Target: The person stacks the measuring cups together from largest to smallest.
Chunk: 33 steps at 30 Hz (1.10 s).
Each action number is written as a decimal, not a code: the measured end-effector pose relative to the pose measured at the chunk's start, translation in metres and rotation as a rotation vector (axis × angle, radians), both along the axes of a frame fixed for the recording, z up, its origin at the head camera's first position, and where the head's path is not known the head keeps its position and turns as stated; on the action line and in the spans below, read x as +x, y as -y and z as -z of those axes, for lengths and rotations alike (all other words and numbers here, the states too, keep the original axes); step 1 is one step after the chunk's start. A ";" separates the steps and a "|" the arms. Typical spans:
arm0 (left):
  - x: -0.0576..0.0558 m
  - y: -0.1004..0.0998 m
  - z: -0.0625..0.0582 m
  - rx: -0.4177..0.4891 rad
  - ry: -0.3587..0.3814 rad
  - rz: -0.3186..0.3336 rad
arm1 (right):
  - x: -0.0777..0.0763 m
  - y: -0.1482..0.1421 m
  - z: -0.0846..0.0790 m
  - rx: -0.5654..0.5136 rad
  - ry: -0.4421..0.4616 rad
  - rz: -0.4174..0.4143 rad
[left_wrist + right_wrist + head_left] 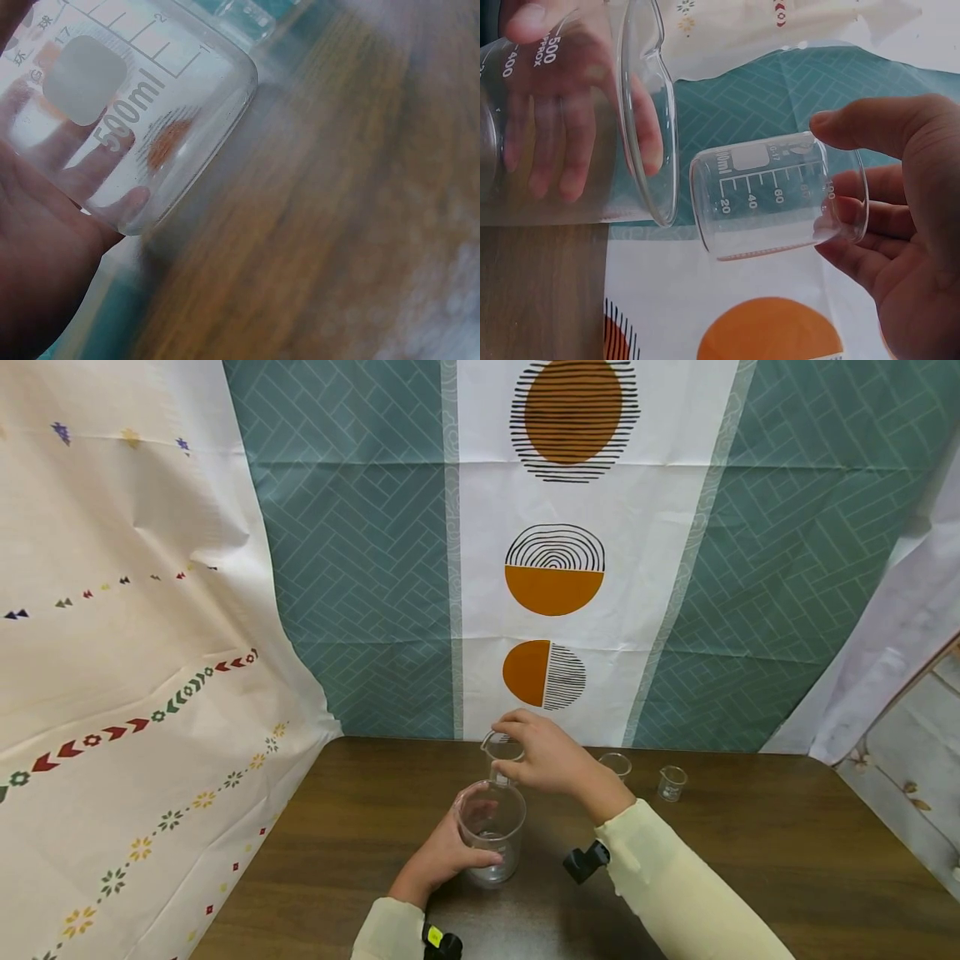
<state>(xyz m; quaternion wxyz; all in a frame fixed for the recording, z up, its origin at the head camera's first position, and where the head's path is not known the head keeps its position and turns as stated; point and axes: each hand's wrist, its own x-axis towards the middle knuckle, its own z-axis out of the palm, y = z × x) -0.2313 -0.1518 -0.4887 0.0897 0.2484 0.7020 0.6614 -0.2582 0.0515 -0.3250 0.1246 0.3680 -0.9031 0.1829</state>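
Note:
My left hand (441, 853) grips a large clear glass beaker (504, 817) around its side. The left wrist view shows "500ml" printed on this beaker (127, 109), and fingers show through its glass. Above and just behind its mouth, my right hand (553, 762) holds a smaller glass beaker (761, 199) near the rim, thumb on one side and fingers on the other. Graduations from 20 to 100 mark the smaller beaker, which looks empty. Its base is a short gap from the large beaker's rim (667, 150). Whether the large beaker touches the table cannot be told.
Two more small glass beakers stand on the wooden table (750, 852) to the right: one (617, 763) partly behind my right forearm, and a smaller one (672, 785) farther right. A patterned cloth (375, 610) hangs at the table's back edge, with a pale curtain (150, 693) at left.

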 end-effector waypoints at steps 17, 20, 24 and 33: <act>-0.001 0.001 0.000 0.001 -0.004 0.025 | 0.012 0.002 -0.007 0.016 0.052 -0.038; -0.001 0.000 0.000 -0.003 -0.006 0.030 | 0.013 0.002 -0.007 0.019 0.049 -0.051; -0.001 0.000 -0.001 -0.001 0.000 0.039 | 0.013 0.002 -0.006 0.029 0.043 -0.065; 0.000 0.001 -0.001 -0.009 0.007 0.035 | 0.015 0.004 -0.006 0.048 0.055 -0.087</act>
